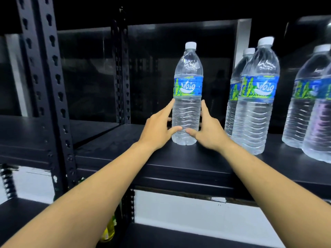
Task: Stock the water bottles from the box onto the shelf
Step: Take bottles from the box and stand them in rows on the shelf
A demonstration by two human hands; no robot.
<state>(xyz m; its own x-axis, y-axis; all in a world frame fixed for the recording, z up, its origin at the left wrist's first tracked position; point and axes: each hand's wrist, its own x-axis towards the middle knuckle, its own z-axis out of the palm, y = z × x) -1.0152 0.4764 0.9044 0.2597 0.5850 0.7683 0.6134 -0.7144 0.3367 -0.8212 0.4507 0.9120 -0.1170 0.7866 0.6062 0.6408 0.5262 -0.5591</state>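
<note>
A clear water bottle with a white cap and a blue-green label stands upright on the black shelf. My left hand cups its lower left side, index finger along the wall and thumb on the front. On the lower right side my right hand mirrors that hold, its thumb nearly meeting the left thumb. The box is not in view.
Several matching bottles stand to the right on the same shelf, the nearest about a hand's width away, another further right. Black perforated uprights rise at the left. A yellow-green item sits on the lower level.
</note>
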